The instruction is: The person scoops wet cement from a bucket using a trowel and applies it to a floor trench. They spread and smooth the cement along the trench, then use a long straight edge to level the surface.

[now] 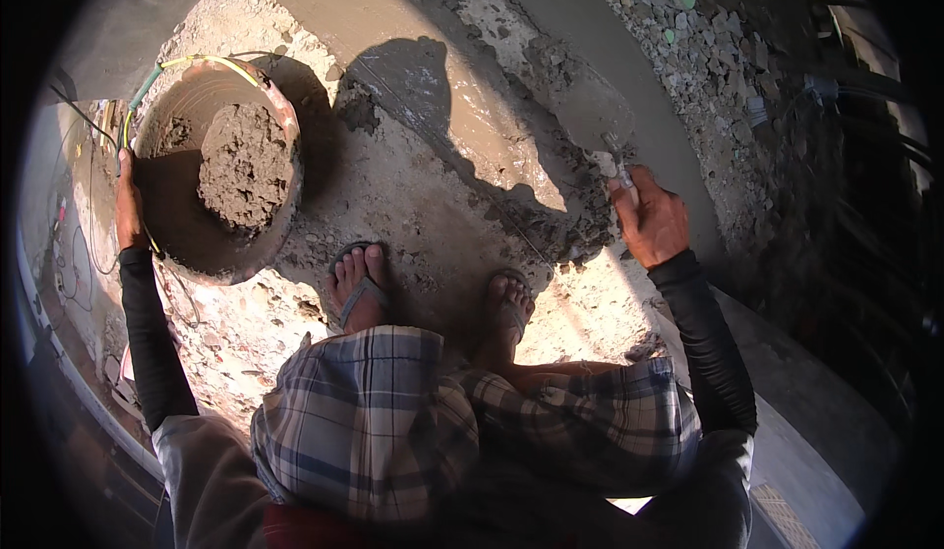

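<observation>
At the left stands a round bucket (208, 79) with a heap of wet grey mortar (246, 168) inside. My left hand (129, 207) is closed on its left rim; the fingertips are partly hidden. A yellow and green handle (204, 57) curves along the bucket's far edge. My right hand (651, 217) is wrapped round the grip of a trowel (593, 112), out to the right. Its mortar-smeared blade points away from me and lies over a wet mortar strip (501, 141). Crumbly mortar lumps (580, 225) lie beside the right hand.
My sandalled feet (356, 288) rest on rough, mortar-spattered ground between bucket and trowel. A smooth grey band (560, 8) runs along the far right, bordered by broken rubble (713, 67). Thin cables (84, 254) lie left of the bucket. Dark shadow covers the right side.
</observation>
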### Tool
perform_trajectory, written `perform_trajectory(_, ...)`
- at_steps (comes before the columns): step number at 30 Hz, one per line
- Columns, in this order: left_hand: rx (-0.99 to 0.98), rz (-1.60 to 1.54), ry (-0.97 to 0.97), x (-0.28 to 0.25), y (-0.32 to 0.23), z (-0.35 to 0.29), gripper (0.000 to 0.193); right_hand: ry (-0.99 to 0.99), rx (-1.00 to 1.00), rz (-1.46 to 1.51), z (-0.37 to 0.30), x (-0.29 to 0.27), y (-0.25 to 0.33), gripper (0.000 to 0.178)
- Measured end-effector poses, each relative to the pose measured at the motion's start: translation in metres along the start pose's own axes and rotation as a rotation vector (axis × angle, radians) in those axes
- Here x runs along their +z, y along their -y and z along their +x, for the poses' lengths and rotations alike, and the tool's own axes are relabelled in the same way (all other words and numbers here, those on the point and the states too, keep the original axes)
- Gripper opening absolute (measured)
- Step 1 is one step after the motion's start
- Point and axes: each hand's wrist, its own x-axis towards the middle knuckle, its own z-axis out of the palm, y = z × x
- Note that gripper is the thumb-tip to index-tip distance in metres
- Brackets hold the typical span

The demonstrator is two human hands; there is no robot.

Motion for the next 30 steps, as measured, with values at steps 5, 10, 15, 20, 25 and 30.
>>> perform_trajectory(5, 0.010, -0.046, -0.037, -0.029, 0.015, 0.018, 0.081, 0.000, -0.031, -0.273, -0.034, 0.092, -0.043, 0.036)
perform_trajectory(10, -0.074, -0.149, 0.018, -0.004, 0.006, 0.025, 0.080, -0.083, 0.116, 0.077, -0.032, 0.106, -0.026, 0.029)
perform_trajectory(15, -0.229, -0.189, 0.016, -0.053, 0.024, 0.020, 0.087, 0.168, 0.124, 0.232, -0.013, 0.170, 0.011, 0.037)
perform_trajectory(20, -0.109, -0.033, -0.010, -0.014, -0.005, 0.004, 0.092, 0.190, 0.408, 0.120, -0.090, 0.173, -0.057, 0.036)
perform_trajectory(25, -0.099, -0.037, -0.015, -0.029, 0.004, 0.021, 0.092, 0.032, 0.509, 0.183, -0.124, 0.170, -0.060, 0.028)
perform_trajectory(30, -0.103, -0.072, -0.003, -0.031, 0.012, 0.031, 0.090, 0.178, 0.128, 0.880, -0.057, 0.180, 0.016, 0.033)
